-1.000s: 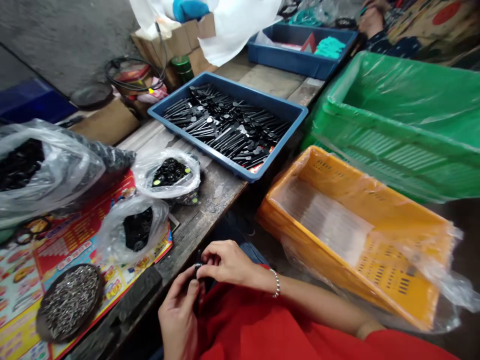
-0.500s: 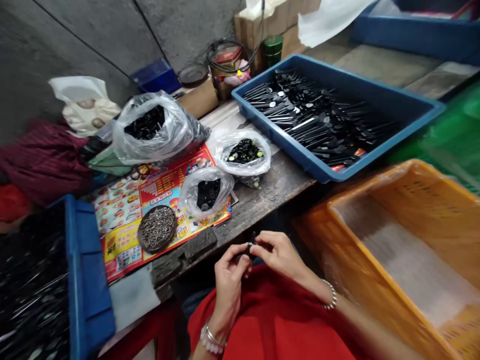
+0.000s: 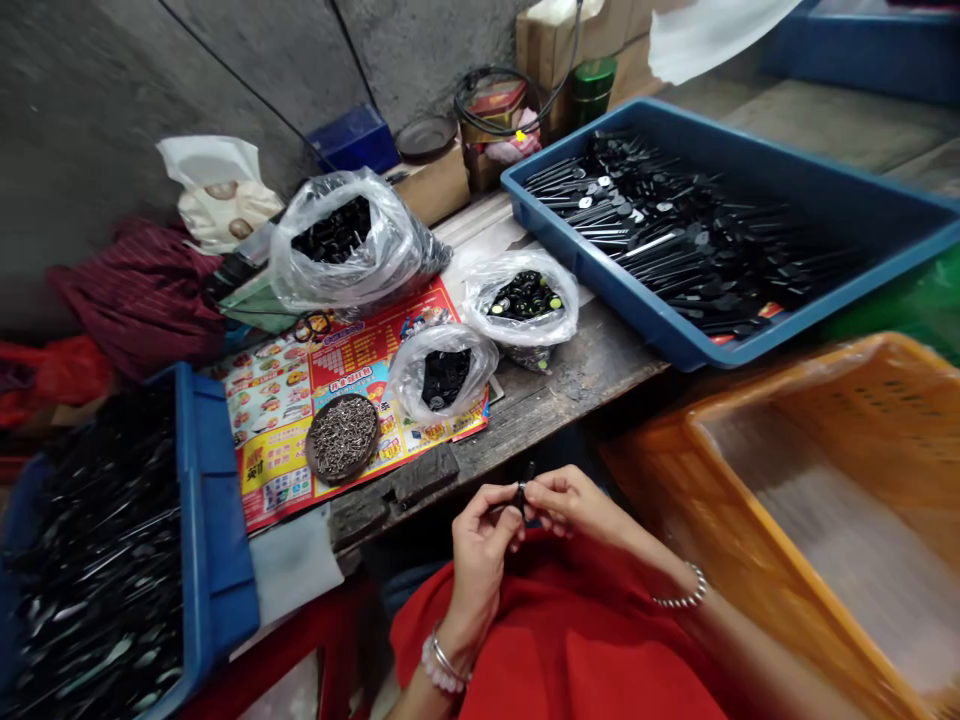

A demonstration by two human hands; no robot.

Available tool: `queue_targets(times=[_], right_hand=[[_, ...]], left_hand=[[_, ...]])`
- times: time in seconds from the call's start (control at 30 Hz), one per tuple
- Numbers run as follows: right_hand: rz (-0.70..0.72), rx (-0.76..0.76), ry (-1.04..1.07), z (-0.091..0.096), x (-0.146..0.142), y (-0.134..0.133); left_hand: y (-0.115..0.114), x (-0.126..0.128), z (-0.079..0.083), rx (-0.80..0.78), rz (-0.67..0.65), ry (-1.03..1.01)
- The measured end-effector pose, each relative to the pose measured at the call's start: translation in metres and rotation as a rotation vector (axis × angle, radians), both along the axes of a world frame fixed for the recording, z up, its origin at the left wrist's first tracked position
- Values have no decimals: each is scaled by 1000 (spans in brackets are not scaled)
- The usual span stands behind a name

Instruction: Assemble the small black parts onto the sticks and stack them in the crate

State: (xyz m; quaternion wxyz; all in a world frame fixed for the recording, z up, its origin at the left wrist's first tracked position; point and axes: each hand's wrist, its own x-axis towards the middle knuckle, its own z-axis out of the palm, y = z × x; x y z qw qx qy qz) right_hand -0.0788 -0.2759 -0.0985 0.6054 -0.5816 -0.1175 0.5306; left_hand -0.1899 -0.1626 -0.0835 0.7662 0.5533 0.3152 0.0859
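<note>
Over my red-clad lap, my left hand (image 3: 484, 540) and my right hand (image 3: 571, 500) meet fingertip to fingertip. Both are closed on a small black part (image 3: 522, 492), which stands nearly upright between them; its lower end is partly hidden by the fingers. Beyond the hands, on the bench, lies a round dish (image 3: 343, 438) heaped with small metal pins or rivets. Near it sit a small plastic bag (image 3: 401, 385) of black pieces and another plastic bag (image 3: 559, 318) of round black pieces, some with yellow-green spots.
A blue tray (image 3: 630, 325) of long black pieces stands at the back right. Below it is an orange crate (image 3: 739, 480). At left stands a blue bin (image 3: 214, 520) of black parts. A larger plastic bag (image 3: 300, 285) rests on a printed flyer (image 3: 277, 440) across the wooden bench (image 3: 525, 410).
My view has turned left, so the scene sits further right. The hands stay together, and the black part between the fingertips now shows more upright and clearer.
</note>
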Motion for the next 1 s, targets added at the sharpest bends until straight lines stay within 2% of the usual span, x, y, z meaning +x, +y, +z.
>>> queue_targets(times=[0.2, 0.37, 0.63, 1.0], right_hand=[[-227, 21, -81, -2, -7, 3], [-350, 48, -78, -2, -5, 2], [-373, 34, -40, -10, -6, -2], [-331, 52, 15, -9, -13, -1]], left_hand=[[2, 4, 11, -191, 46, -5], [3, 6, 15, -259, 57, 2], [4, 5, 9, -261, 54, 47], [4, 5, 4, -276, 73, 59]])
